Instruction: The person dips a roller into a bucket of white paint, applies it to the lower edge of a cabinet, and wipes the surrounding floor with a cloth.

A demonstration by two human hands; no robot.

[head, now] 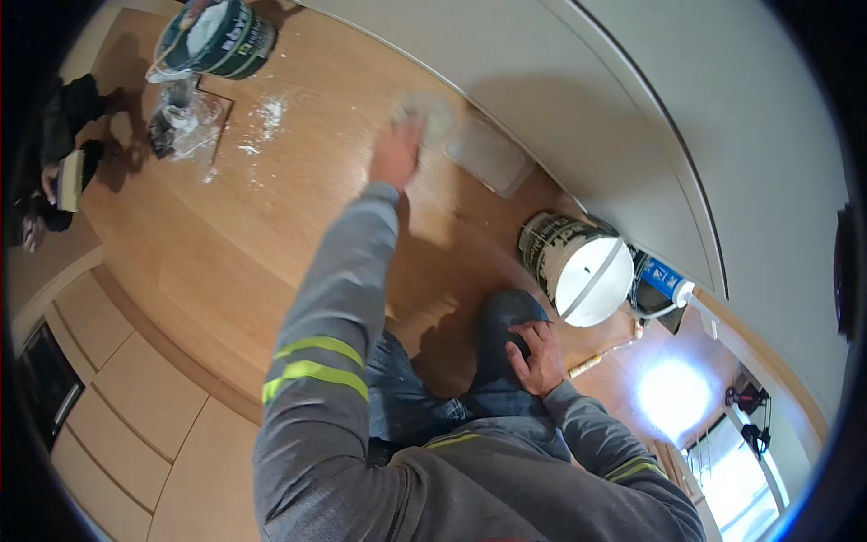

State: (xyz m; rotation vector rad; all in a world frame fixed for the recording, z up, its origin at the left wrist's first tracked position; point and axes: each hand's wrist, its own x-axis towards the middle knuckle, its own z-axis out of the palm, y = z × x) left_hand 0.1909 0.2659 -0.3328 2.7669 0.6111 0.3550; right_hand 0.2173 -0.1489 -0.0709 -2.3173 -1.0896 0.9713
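My left hand [396,156] reaches forward, palm down, to a wood-look floor [318,190]; blurred, it seems to hold a pale cloth [430,116] against the surface. Just right of the cloth lies a translucent plastic tray or lid [491,156], close to the white panelled wall. My right hand [538,359] rests on my right knee with its fingers apart and nothing held. In front of that knee, to the right, stands a bucket [596,278] with a white round face and a strap-like handle across it.
A dark green bucket [250,44] holds white material at the upper left. Crumpled plastic [193,122] and white residue [271,115] lie near it. Another person's hand [49,183] holds a yellowish-edged block at the far left. A blue-and-white tube [664,278] stands by the wall [576,108].
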